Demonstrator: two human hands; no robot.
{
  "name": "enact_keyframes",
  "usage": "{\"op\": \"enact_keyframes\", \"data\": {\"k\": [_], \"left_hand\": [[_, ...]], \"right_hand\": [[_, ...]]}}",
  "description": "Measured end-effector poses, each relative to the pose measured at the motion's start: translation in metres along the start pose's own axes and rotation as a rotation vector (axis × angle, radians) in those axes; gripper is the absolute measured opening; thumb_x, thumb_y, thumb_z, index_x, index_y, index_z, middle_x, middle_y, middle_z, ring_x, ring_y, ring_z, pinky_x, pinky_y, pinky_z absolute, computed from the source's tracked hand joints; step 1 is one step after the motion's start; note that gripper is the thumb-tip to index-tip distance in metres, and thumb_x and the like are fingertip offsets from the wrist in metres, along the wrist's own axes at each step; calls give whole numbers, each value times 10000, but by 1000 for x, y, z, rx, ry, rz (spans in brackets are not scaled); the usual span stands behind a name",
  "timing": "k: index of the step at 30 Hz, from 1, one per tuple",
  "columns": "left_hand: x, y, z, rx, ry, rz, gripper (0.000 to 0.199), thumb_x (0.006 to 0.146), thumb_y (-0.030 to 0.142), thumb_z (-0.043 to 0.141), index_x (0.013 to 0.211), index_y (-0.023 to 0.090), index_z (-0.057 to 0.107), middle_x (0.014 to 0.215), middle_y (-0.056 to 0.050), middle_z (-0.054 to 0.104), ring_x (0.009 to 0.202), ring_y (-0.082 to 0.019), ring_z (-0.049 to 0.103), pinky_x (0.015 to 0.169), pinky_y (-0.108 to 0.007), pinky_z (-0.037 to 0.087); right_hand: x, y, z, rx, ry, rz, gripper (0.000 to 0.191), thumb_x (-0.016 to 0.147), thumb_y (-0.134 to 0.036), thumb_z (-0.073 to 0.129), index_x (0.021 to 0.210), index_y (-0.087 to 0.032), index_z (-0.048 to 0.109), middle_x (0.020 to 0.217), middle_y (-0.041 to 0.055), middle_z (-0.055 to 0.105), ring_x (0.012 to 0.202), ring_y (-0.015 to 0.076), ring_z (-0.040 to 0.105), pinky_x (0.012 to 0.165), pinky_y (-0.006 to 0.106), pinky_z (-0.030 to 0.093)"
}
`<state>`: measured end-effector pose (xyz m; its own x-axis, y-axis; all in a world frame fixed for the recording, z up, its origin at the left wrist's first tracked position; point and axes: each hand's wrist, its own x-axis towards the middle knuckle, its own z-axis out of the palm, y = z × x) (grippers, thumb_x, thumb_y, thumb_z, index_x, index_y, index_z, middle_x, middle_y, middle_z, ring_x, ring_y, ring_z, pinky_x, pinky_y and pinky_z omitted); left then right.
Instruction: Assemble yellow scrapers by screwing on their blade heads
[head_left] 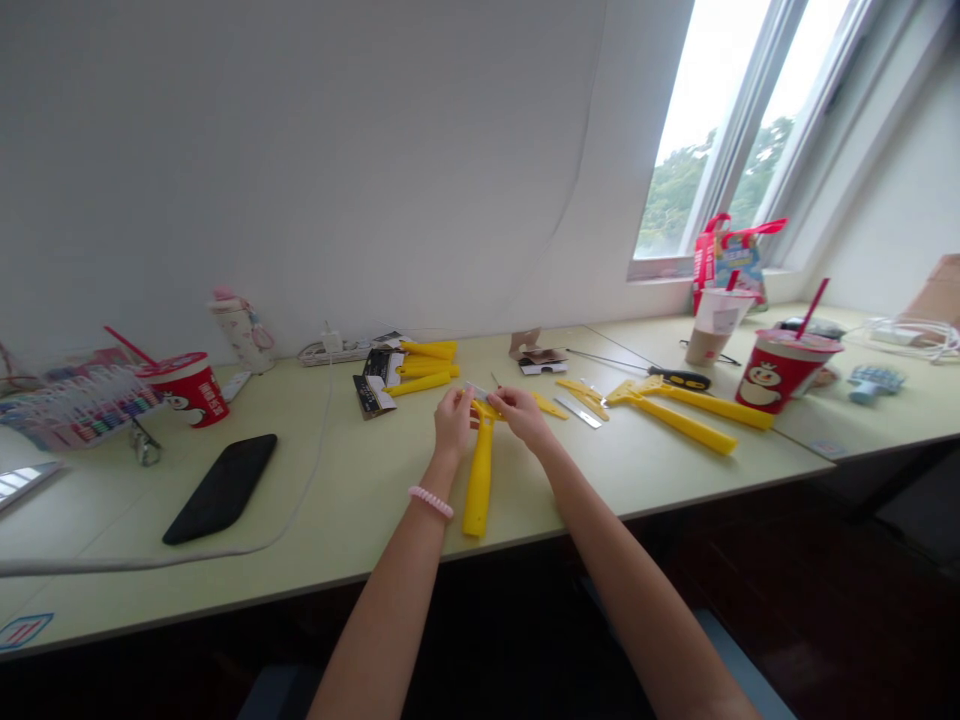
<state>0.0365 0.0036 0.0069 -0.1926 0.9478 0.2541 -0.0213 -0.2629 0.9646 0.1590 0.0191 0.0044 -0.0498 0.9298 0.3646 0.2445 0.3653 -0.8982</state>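
Note:
A yellow scraper (478, 485) lies with its handle pointing toward me, near the front edge of the table. My left hand (453, 425) is closed around the left side of its head, by a small shiny strip. On the other side, my right hand (521, 412) pinches at the same head. A thin, dark tip pokes up between the hands, too small to name. Just right of my hands lie a loose metal blade (578, 412) and yellow plastic pieces (585, 393). Two more yellow scrapers (686, 420) rest further right.
Several yellow handles (427, 368) lie by black packaging (373, 385) at the back. A screwdriver (679, 379) lies behind the scrapers. Red cups (780, 370) stand at right and left (187, 390). A black phone (221, 490) and white cable (300, 490) lie at left.

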Motion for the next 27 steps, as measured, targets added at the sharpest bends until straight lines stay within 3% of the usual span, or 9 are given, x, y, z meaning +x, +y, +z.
{"op": "enact_keyframes", "data": {"k": [5, 13, 17, 22, 27], "left_hand": [[4, -5, -2, 34, 106, 45, 157, 686, 307, 529, 643, 160, 494, 594, 14, 535, 488, -96, 533, 443, -198, 445], [12, -5, -6, -133, 262, 92, 156, 667, 293, 536, 623, 168, 452, 538, 41, 496, 479, -82, 496, 489, -196, 433], [11, -3, -7, -133, 283, 102, 167, 663, 298, 545, 622, 168, 449, 538, 42, 495, 484, -83, 498, 498, -200, 437], [7, -2, -4, -184, 192, 40, 202, 699, 358, 530, 711, 162, 486, 621, 17, 553, 512, -92, 550, 484, -199, 444], [1, -1, 1, -232, -80, -171, 281, 702, 395, 547, 798, 131, 530, 590, -12, 581, 436, -100, 543, 431, -209, 423]], "right_hand": [[-2, -2, 1, 61, -33, 27, 315, 646, -467, 589, 623, -153, 590, 575, -8, 494, 553, 104, 409, 518, 239, 297], [-3, -6, -5, 404, -64, 359, 231, 631, -374, 630, 740, -170, 633, 729, 27, 607, 616, 97, 521, 555, 215, 391], [-4, -9, -4, 373, -97, 327, 192, 626, -331, 626, 699, -152, 626, 681, 38, 623, 604, 93, 513, 531, 206, 364], [-6, -12, -2, 399, -55, 281, 172, 605, -317, 619, 623, -151, 577, 565, -8, 555, 552, 82, 458, 510, 211, 307], [-6, -9, -2, 414, -20, 261, 177, 600, -319, 604, 608, -147, 558, 537, -27, 521, 507, 65, 390, 514, 219, 291]]}}
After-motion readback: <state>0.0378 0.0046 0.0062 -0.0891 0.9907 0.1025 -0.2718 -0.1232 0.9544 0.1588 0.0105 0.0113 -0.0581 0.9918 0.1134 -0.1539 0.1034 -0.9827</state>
